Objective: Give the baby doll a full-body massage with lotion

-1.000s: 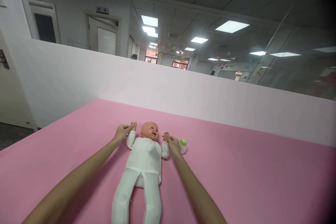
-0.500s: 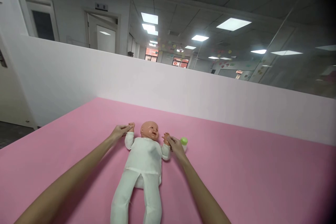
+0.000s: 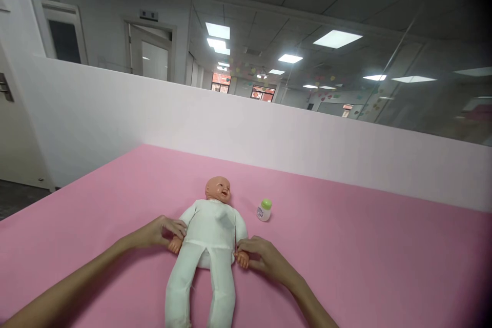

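A baby doll (image 3: 211,223) with a bare plastic head and a white cloth body lies on its back on the pink table top (image 3: 346,256). Its arms rest down along its sides. On the left, my left hand (image 3: 159,231) has its fingers closed around the doll's forearm just above the plastic hand. My right hand (image 3: 265,256) grips the other arm near the wrist, fingers bent over it and thumb by the doll's small hand. The doll's face is turned slightly to the right.
A small clear bottle (image 3: 263,211) with a green cap stands right of the doll's head. A low white wall (image 3: 269,133) borders the table's far side, with glass above it. At far left is a door with a handle (image 3: 5,87).
Both doll arms have come down from raised beside the head to along its sides, my hands moving with them toward me. The bottle, partly hidden before by my right hand, now shows fully.
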`<state>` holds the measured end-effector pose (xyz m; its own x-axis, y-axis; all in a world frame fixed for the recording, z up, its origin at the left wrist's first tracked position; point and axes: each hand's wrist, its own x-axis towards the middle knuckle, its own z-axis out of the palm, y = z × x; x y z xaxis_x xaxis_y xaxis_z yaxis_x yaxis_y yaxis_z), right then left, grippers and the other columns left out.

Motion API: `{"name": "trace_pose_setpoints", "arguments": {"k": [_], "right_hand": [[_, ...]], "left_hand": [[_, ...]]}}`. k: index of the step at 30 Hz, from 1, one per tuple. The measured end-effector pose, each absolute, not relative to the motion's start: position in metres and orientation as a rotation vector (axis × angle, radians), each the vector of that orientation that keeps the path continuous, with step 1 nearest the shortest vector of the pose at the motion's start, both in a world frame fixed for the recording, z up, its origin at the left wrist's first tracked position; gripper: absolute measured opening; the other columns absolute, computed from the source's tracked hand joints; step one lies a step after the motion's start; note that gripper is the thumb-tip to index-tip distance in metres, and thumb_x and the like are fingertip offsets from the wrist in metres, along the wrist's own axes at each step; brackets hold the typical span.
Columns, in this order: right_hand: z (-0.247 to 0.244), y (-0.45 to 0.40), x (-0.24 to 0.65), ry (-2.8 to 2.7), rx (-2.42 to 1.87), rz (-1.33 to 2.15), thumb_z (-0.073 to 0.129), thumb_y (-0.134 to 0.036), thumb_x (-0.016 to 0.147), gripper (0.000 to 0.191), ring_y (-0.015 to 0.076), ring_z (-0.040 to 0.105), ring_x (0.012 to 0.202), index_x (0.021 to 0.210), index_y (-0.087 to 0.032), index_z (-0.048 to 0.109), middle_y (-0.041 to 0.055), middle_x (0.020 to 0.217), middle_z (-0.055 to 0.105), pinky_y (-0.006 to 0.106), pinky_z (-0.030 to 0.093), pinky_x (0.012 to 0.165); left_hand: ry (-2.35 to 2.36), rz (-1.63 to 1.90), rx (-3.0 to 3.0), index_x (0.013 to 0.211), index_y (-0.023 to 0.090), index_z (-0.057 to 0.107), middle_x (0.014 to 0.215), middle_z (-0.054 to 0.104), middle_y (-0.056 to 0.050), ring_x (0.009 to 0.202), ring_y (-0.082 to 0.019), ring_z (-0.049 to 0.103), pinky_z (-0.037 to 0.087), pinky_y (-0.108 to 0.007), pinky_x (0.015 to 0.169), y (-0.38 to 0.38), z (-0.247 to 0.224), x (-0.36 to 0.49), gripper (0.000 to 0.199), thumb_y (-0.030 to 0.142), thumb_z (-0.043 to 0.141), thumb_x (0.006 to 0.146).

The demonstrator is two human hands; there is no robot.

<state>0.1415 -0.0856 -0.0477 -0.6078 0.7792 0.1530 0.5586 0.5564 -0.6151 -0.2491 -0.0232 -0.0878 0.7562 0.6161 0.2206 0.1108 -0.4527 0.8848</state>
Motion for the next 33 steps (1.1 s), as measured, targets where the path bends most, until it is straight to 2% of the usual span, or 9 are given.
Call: {"name": "trace_pose_setpoints", "arguments": {"k": [6, 11, 14, 18, 20, 23, 25, 28, 33], "right_hand": [[-0.049, -0.065, 0.142, -2.093, -1.111, 0.866, 0.062, -0.046, 0.095, 0.027, 0.0232, 0.065, 0.090, 0.102, -0.026, 0.078, 0.0026, 0.094, 0.076, 0.033, 0.050, 0.085], [-0.050, -0.004, 0.131, -1.520, -1.155, 0.835, 0.068, -0.056, 0.086, 0.047, 0.0303, 0.065, 0.119, 0.116, -0.021, 0.076, 0.0114, 0.130, 0.071, 0.039, 0.051, 0.096], [-0.054, 0.033, 0.118, -1.337, -1.170, 0.846, 0.070, -0.056, 0.081, 0.046, 0.0307, 0.068, 0.115, 0.105, -0.018, 0.077, 0.0135, 0.120, 0.076, 0.036, 0.053, 0.090], [-0.069, 0.067, 0.104, -1.213, -1.312, 0.914, 0.068, -0.056, 0.077, 0.041, 0.0291, 0.072, 0.102, 0.080, -0.016, 0.076, 0.0141, 0.103, 0.080, 0.031, 0.053, 0.079], [-0.078, 0.075, 0.102, -1.185, -1.393, 0.948, 0.067, -0.051, 0.078, 0.037, 0.0286, 0.073, 0.091, 0.070, -0.016, 0.073, 0.0145, 0.092, 0.080, 0.031, 0.052, 0.072], [-0.089, 0.080, 0.104, -1.152, -1.465, 0.992, 0.066, -0.040, 0.077, 0.027, 0.0281, 0.074, 0.080, 0.064, -0.016, 0.072, 0.0140, 0.081, 0.079, 0.032, 0.051, 0.065], [-0.092, 0.081, 0.105, -1.146, -1.481, 1.003, 0.064, -0.037, 0.078, 0.026, 0.0284, 0.074, 0.082, 0.065, -0.017, 0.073, 0.0139, 0.083, 0.080, 0.032, 0.052, 0.066], [-0.089, 0.076, 0.105, -1.179, -1.448, 0.974, 0.062, -0.045, 0.083, 0.032, 0.0290, 0.074, 0.094, 0.073, -0.017, 0.075, 0.0135, 0.094, 0.081, 0.033, 0.054, 0.077], [-0.069, 0.040, 0.116, -1.426, -1.194, 0.770, 0.067, -0.057, 0.086, 0.047, 0.0310, 0.068, 0.117, 0.110, -0.018, 0.076, 0.0135, 0.123, 0.075, 0.040, 0.051, 0.099]], "left_hand": [[0.700, 0.759, 1.903, 0.099, 0.021, 0.083, 0.104, 0.077, -0.009, 0.100, -0.027, 0.068, 0.052, -0.037, 0.090, -0.014, -0.080, -0.245, 0.023, 0.036, 0.078, 0.083], [0.896, 1.168, 1.644, 0.097, 0.018, 0.080, 0.093, 0.076, -0.009, 0.087, -0.024, 0.067, 0.052, -0.034, 0.080, 0.024, -0.066, -0.223, 0.032, 0.045, 0.077, 0.081], [1.026, 1.314, 1.509, 0.081, 0.017, 0.075, 0.078, 0.071, -0.006, 0.075, -0.020, 0.063, 0.050, -0.030, 0.069, 0.058, -0.065, -0.205, 0.040, 0.057, 0.076, 0.079], [1.209, 1.291, 1.247, 0.056, 0.019, 0.056, 0.052, 0.051, 0.003, 0.053, -0.013, 0.049, 0.041, -0.027, 0.054, 0.098, -0.078, -0.193, 0.057, 0.071, 0.078, 0.066], [1.277, 1.224, 1.180, 0.050, 0.021, 0.048, 0.045, 0.044, 0.005, 0.046, -0.012, 0.042, 0.036, -0.028, 0.049, 0.109, -0.088, -0.191, 0.061, 0.072, 0.081, 0.060], [1.354, 1.144, 1.143, 0.048, 0.022, 0.049, 0.040, 0.047, 0.002, 0.042, -0.015, 0.045, 0.035, -0.030, 0.046, 0.117, -0.101, -0.191, 0.058, 0.064, 0.088, 0.052], [1.370, 1.123, 1.140, 0.048, 0.021, 0.053, 0.041, 0.051, 0.000, 0.044, -0.017, 0.049, 0.037, -0.031, 0.047, 0.120, -0.104, -0.191, 0.055, 0.060, 0.091, 0.050], [1.327, 1.157, 1.160, 0.055, 0.018, 0.061, 0.048, 0.059, -0.002, 0.051, -0.018, 0.056, 0.041, -0.030, 0.051, 0.118, -0.098, -0.194, 0.053, 0.064, 0.087, 0.056], [1.043, 1.229, 1.364, 0.096, 0.016, 0.078, 0.097, 0.077, -0.010, 0.089, -0.024, 0.069, 0.052, -0.031, 0.074, 0.089, -0.075, -0.217, 0.047, 0.055, 0.084, 0.071]]}}
